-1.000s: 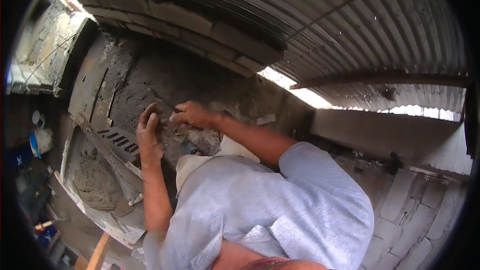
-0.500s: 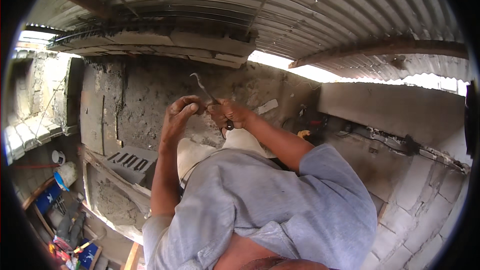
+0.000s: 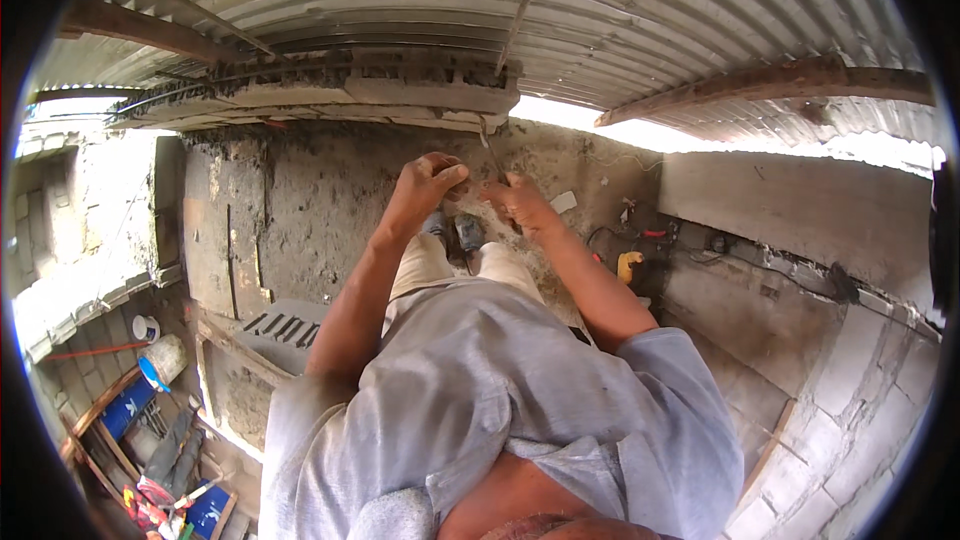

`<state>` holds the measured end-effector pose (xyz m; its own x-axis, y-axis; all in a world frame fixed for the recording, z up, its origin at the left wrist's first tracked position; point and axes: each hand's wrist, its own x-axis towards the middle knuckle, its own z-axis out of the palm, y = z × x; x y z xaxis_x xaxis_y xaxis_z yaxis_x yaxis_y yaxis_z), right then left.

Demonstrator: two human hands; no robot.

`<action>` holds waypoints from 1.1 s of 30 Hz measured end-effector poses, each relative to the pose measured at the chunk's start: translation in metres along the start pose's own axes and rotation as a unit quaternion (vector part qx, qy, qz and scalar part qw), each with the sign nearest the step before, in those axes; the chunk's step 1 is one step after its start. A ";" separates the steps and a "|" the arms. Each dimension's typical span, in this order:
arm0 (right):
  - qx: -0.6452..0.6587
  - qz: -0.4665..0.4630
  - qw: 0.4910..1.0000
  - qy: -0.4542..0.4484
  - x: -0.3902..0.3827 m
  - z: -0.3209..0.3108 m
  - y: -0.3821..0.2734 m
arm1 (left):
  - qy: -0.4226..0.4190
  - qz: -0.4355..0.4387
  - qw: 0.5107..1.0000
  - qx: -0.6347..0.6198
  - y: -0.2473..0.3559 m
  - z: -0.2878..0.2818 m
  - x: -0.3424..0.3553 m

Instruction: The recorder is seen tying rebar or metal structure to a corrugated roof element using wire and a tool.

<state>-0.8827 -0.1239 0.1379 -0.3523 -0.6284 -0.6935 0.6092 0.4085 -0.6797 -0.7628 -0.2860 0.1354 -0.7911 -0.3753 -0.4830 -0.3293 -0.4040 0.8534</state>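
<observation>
Holding a thin hooked tool point(image 3: 486, 140), the right hand point(image 3: 517, 202) has its fingers bent round the lower part of it, and the hooked end rises above the fist, pointing away from the body. The left hand point(image 3: 428, 187) is just beside, not touching the tool, with fingers curled inward and thumb near the index finger; I cannot tell if something small is pinched there. Both hands are in front of the body, seen near the two dark shoes point(image 3: 469, 232), which stand on the ground point(image 3: 535, 252).

Near the right hand shows a flat white scrap point(image 3: 563, 202). Farther to the right is a yellow object point(image 3: 628, 265), whose kind is not clear. To the person's left, a grey hollow block point(image 3: 290, 315) with a row of dark slots lies along the far edge of a wooden frame point(image 3: 240, 350). Outside the left edge of this frame is a whitish bucket point(image 3: 172, 355) with a blue part at its mouth, tilted, near a smaller white container point(image 3: 146, 328).
</observation>
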 end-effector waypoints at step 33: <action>-0.305 -0.060 0.947 0.083 0.120 0.000 -0.015 | 0.204 0.020 0.909 0.363 -0.055 -0.001 0.112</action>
<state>-0.9339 -0.2057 0.0648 -0.5300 -0.6024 -0.5968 0.0521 0.6793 -0.7320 -0.8334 -0.3067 0.0344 -0.6012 -0.7157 -0.3555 -0.6755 0.2174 0.7046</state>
